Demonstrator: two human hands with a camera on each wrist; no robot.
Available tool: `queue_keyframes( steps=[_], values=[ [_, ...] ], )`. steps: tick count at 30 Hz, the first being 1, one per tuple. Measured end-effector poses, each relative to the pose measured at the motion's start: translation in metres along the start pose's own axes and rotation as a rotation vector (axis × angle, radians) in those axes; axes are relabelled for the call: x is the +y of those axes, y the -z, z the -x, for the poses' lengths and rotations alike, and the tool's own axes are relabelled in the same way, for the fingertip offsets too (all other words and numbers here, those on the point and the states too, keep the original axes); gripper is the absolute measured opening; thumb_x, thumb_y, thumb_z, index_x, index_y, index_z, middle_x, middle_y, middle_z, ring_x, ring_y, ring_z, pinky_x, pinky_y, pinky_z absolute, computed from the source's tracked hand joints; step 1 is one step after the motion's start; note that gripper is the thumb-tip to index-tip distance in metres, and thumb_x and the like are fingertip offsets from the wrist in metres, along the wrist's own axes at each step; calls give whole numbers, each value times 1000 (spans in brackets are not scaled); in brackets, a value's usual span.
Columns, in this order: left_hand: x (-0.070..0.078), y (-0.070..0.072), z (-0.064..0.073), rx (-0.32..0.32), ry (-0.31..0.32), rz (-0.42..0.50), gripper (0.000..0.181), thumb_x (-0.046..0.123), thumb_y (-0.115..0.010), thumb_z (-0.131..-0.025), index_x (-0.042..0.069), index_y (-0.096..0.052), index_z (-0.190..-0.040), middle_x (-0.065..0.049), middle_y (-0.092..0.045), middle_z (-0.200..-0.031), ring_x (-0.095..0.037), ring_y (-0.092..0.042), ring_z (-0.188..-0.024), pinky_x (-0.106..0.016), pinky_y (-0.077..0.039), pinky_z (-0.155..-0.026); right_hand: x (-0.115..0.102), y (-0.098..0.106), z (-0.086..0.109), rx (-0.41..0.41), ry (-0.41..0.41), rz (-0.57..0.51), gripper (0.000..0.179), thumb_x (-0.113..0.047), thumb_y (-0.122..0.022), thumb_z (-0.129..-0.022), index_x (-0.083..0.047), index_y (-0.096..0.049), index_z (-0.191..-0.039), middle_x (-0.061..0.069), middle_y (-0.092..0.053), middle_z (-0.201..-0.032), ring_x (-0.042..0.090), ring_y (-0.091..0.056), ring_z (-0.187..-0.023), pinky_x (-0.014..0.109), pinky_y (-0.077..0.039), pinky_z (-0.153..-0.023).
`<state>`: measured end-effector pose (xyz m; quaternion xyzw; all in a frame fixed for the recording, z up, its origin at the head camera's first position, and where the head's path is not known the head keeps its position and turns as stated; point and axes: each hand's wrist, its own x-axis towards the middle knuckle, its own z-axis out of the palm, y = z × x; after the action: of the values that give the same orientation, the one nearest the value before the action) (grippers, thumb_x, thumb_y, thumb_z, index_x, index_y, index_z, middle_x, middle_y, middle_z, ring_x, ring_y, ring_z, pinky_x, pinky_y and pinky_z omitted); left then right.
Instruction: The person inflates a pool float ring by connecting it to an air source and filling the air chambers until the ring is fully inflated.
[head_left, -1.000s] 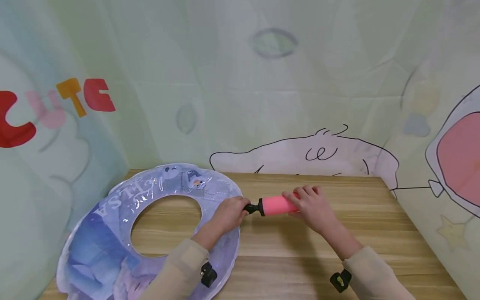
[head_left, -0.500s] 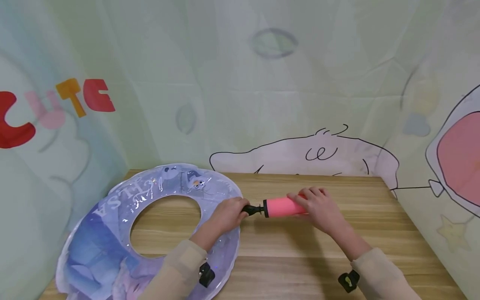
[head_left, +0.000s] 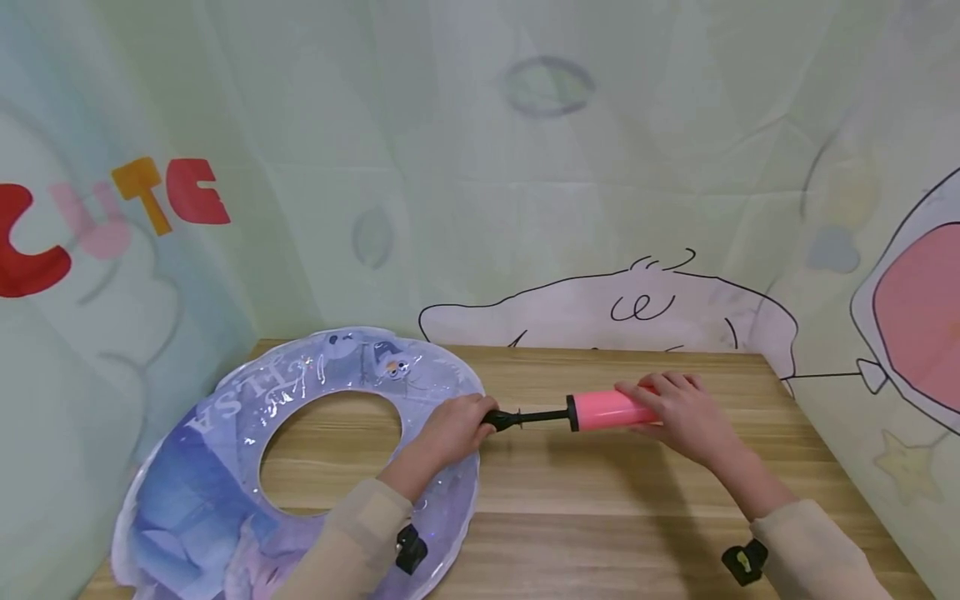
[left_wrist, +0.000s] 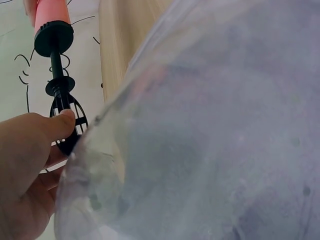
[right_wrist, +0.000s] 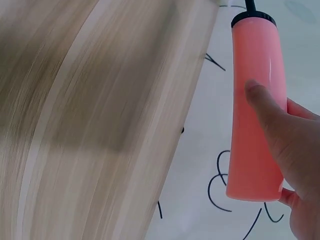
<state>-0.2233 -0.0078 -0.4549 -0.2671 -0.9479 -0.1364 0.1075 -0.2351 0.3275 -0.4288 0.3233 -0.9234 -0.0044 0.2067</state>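
A hand pump with a pink barrel (head_left: 600, 410) is stretched level between both hands above the wooden table. My left hand (head_left: 453, 429) grips its black end piece (left_wrist: 64, 112), a slotted part with the thumb laid along it in the left wrist view. A length of black rod (head_left: 543, 416) shows between that piece and the barrel's black cap. Around the barrel's far end my right hand (head_left: 690, 421) wraps its fingers, thumb along the side (right_wrist: 265, 100). The purple-blue swim ring (head_left: 187, 492) lies left, under my left forearm, looking plump with air.
The wooden table (head_left: 570, 533) carries the ring on its left half. Printed cloth walls (head_left: 465, 208) rise behind and on both sides, close to the table's edges. Black wrist cameras (head_left: 745, 562) hang below both sleeves.
My right hand has moved right with the pink barrel, drawing a length of black rod out of it. My left hand has stayed nearly in place with the black end. The swim ring lies still.
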Motion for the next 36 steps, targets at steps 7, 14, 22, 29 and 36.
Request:
queue_keyframes(
  steps=[7, 14, 22, 29, 36],
  values=[
    [-2, 1, 1, -12, 2, 11, 17, 16, -68, -81, 8, -63, -96, -4, -64, -83, -20, -61, -74, -36, -49, -67, 21, 6, 14, 11, -9, 12, 65, -34, -84, -61, -20, -60, -120, 9, -63, -101, 33, -56, -96, 52, -43, -80],
    [-5, 3, 0, -43, 32, 60, 17, 14, -68, -81, 7, -64, -97, -4, -65, -85, -19, -60, -76, -37, -49, -70, 37, 16, 24, 24, -27, 48, 67, -30, -85, -59, -19, -59, -120, 10, -63, -101, 35, -57, -95, 53, -43, -79],
    [-4, 0, -2, -22, 15, 56, 18, 14, -69, -81, 7, -65, -97, -5, -66, -87, -19, -62, -78, -36, -49, -71, 21, 10, 13, 44, 4, 65, 66, -33, -85, -60, -20, -60, -119, 9, -63, -101, 33, -56, -96, 52, -43, -80],
    [1, -1, -2, 11, -24, 12, 18, 14, -69, -80, 7, -66, -95, -4, -65, -84, -20, -61, -75, -36, -49, -68, -4, -2, 1, 68, 13, 68, 62, -35, -85, -60, -23, -61, -117, 7, -64, -100, 29, -56, -95, 49, -43, -78],
    [3, -2, -1, 37, -39, -21, 17, 14, -70, -80, 7, -65, -95, -3, -64, -81, -20, -61, -72, -35, -49, -65, -28, -10, -14, 75, 28, 95, 62, -34, -85, -60, -25, -60, -117, 6, -63, -100, 28, -55, -95, 48, -43, -79]
  ],
)
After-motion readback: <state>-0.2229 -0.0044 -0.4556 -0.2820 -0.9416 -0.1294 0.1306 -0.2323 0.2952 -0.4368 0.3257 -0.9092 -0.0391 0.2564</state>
